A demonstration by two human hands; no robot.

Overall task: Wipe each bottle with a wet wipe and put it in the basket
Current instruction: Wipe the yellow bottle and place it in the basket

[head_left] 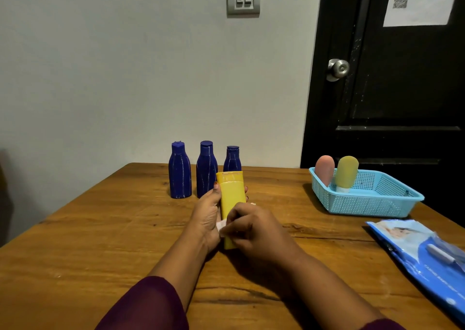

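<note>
On the wooden table [100, 229], near the middle, two hands hold a yellow bottle [231, 194] that lies tipped back with its cap end pointing away toward the wall. Lots of bare wood lies open to the left of the hands and in front of them, all the way to the near edge. Just behind the yellow bottle stand three blue bottles [180, 171] in a row, close to the far edge of the table, and the right one is partly hidden by the yellow cap. Far off to the right, the blue basket [372, 204] sits near the right edge, well apart from the hands, with open wood in between. A pink bottle [324, 168] and a yellow-green bottle [347, 172] stand inside it, at its back left part. Nearer on the right, a blue pack of wet wipes [417, 251] lies flat and runs off the picture's edge. The left hand [208, 214] comes in from below, fingers curled around the left side of the yellow bottle, gripping it. The right hand [254, 229] covers the lower part of the bottle, fingers bent and closed on a small white wipe [221, 225] pressed to the bottle. Both arms reach forward, with a dark purple sleeve [148, 307] on the left one.
</note>
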